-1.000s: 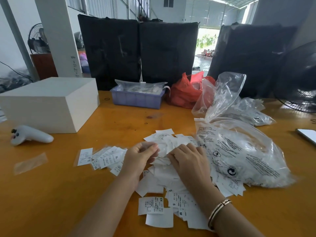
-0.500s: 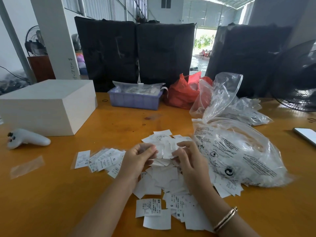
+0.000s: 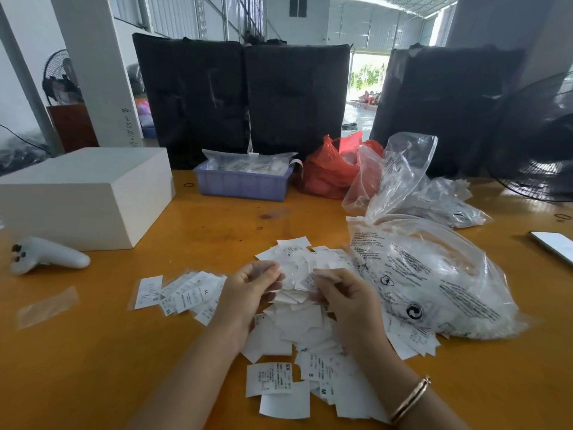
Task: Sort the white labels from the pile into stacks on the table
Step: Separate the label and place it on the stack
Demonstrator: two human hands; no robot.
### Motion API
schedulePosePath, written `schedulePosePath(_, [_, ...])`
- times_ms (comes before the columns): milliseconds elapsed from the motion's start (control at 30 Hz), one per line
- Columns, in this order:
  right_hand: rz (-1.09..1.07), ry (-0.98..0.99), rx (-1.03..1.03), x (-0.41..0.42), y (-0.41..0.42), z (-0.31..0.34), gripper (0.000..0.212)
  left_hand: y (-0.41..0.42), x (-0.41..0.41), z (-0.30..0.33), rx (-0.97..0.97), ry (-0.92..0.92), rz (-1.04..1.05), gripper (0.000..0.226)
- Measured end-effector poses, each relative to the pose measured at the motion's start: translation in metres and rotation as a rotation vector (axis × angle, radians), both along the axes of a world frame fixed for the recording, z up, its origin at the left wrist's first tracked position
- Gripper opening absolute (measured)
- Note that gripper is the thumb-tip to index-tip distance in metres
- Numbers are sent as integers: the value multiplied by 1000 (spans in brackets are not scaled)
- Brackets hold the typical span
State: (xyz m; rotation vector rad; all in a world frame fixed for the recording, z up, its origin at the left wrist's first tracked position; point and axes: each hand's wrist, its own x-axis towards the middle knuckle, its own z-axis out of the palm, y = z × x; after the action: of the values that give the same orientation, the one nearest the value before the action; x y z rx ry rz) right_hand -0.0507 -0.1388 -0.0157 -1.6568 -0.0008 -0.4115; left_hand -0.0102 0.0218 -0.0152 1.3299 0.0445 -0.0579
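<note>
Above the label pile [image 3: 297, 321], left hand [image 3: 248, 293] and right hand [image 3: 347, 302] fingers pinch white labels [image 3: 294, 279] between them.

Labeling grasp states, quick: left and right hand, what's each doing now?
Left hand: fingers curled, pinching white labels above the pile.
Right hand: fingers curled, pinching the same bunch of labels.

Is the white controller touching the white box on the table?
Apart. The head view shows bare table between the white controller and the white box.
</note>
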Motion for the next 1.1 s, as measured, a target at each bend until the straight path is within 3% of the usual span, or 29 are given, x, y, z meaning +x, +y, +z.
schedulePosePath(100, [-24, 23, 77, 0, -1, 1, 9, -1, -2, 2, 2, 0, -29, 9])
schedulePosePath(300, [-15, 55, 365, -4, -2, 8, 19, -4, -8, 7, -19, -5, -109, 13])
schedulePosePath(533, [34, 86, 474, -5, 2, 10, 14, -6, -13, 12, -71, -15, -177, 20])
schedulePosePath(867, [86, 124, 257, -6, 5, 6, 13, -9, -14, 12, -57, -7, -186, 10])
schedulePosePath(1100, [160, 178, 44, -8, 11, 3, 21, -10, -16, 12, -7, -33, -183, 15])
